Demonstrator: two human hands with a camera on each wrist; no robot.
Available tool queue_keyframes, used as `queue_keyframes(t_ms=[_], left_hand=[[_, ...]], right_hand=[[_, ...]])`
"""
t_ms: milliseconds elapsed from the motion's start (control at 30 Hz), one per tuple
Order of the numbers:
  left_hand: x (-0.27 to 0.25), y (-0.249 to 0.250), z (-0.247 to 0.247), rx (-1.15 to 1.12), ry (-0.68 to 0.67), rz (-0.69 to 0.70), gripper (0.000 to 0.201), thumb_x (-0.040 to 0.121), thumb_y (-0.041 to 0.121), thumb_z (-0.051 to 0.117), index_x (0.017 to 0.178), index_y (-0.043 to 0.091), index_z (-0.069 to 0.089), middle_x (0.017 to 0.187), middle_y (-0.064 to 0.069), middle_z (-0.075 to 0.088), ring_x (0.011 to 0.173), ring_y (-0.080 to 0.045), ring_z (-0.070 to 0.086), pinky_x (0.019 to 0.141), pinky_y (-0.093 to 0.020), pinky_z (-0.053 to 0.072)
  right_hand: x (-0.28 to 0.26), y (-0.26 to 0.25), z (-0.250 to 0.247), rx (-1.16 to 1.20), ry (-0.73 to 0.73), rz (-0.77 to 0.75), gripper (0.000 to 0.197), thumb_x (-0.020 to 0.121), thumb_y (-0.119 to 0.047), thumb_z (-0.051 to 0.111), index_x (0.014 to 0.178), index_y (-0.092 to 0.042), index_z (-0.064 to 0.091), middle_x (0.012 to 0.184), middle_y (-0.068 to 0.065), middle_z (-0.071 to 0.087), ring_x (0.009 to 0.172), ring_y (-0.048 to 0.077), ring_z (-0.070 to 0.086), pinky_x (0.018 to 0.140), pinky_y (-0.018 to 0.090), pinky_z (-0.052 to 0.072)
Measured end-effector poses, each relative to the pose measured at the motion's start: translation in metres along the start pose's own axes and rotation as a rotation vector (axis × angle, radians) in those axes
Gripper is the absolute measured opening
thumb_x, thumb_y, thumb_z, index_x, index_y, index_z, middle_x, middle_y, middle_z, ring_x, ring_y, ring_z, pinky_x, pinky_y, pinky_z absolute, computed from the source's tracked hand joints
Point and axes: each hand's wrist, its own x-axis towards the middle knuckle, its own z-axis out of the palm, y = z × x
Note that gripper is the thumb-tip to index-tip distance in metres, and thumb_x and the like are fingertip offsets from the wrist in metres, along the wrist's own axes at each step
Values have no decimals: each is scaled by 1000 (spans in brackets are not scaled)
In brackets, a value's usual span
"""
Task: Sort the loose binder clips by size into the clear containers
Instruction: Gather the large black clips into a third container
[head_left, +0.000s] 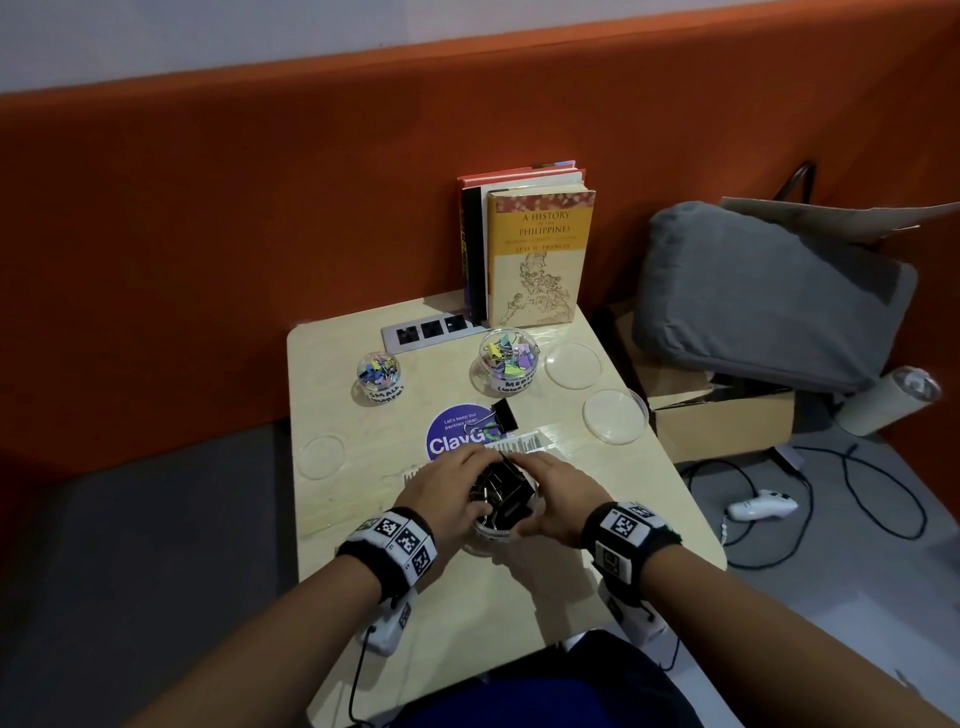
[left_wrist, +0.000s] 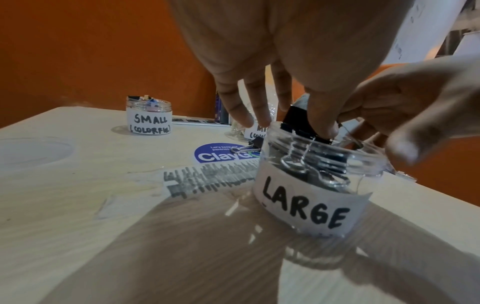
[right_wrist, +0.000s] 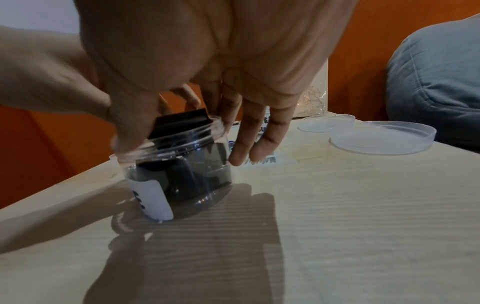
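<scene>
The clear jar labelled LARGE (left_wrist: 309, 197) stands near the table's front and holds several big black binder clips. One black clip (left_wrist: 294, 117) sticks up out of its mouth. My left hand (left_wrist: 293, 123) reaches down from above and pinches that clip between thumb and fingers. My right hand (right_wrist: 185, 148) grips the jar (right_wrist: 182, 174), thumb at the near rim and fingers down the far side. Another big black clip (head_left: 500, 415) lies loose on the table beyond my hands (head_left: 501, 475). Further back stand the SMALL jar (head_left: 379, 375) and the medium jar (head_left: 506, 364), both holding colourful clips.
Three clear lids lie on the wooden table (head_left: 519, 597): two at the right (head_left: 573, 365) (head_left: 615, 417), one at the left (head_left: 322, 456). Books (head_left: 540, 254) and a socket strip (head_left: 431, 330) are at the back edge. A grey cushion (head_left: 769, 291) and a cardboard box are off to the right.
</scene>
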Motion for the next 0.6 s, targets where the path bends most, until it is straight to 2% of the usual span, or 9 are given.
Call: queue_keyframes(t_ms=[67, 167, 233, 333, 400, 467, 600], left_hand=[[3, 1, 1, 16, -9, 19, 71, 82, 25, 74, 144, 32, 40, 143, 7, 46, 127, -16, 45, 104, -36, 43], [5, -4, 7, 50, -60, 80, 66, 84, 19, 71, 145, 25, 46, 146, -1, 46, 129, -25, 46, 106, -45, 41], [3, -8, 9, 67, -75, 96, 60, 89, 17, 66, 145, 24, 47, 147, -1, 45, 131, -26, 45, 108, -44, 40], [2, -7, 6, 69, -38, 127, 51, 94, 16, 60, 143, 26, 50, 146, 2, 48, 131, -22, 45, 110, -38, 39], [2, -5, 5, 40, -11, 117, 45, 95, 15, 59, 139, 25, 55, 141, 3, 52, 128, -19, 48, 108, -32, 39], [3, -2, 3, -5, 3, 65, 38, 96, 14, 57, 133, 23, 62, 135, 4, 56, 123, -16, 51, 104, -26, 41], [6, 2, 3, -47, 23, -7, 22, 95, 16, 59, 113, 18, 71, 115, 3, 60, 107, -20, 57, 90, -31, 47]], right_hand=[[0, -2, 0, 25, -6, -20, 97, 65, -43, 84, 146, -33, 32, 141, -5, 45, 123, 18, 51, 101, 34, 45], [2, -4, 3, 85, 20, -10, 80, 76, -51, 74, 145, -31, 38, 142, -3, 48, 126, 18, 49, 104, 35, 43], [4, -3, 5, 121, 39, 15, 70, 81, -45, 71, 142, -31, 42, 139, -3, 52, 125, 18, 52, 102, 37, 46], [6, -3, 6, 248, 51, 80, 67, 75, -34, 77, 135, -34, 47, 133, -7, 58, 115, 15, 58, 98, 37, 51], [6, -3, 7, 316, 43, 112, 67, 73, -26, 80, 133, -35, 49, 131, -8, 59, 107, 16, 62, 95, 37, 53], [8, -5, 9, 344, 35, 128, 68, 73, -19, 80, 133, -33, 50, 131, -8, 59, 107, 16, 62, 96, 36, 52], [8, -12, 10, 314, 48, 131, 67, 72, -14, 79, 132, -28, 52, 131, -5, 59, 117, 17, 57, 101, 35, 48]])
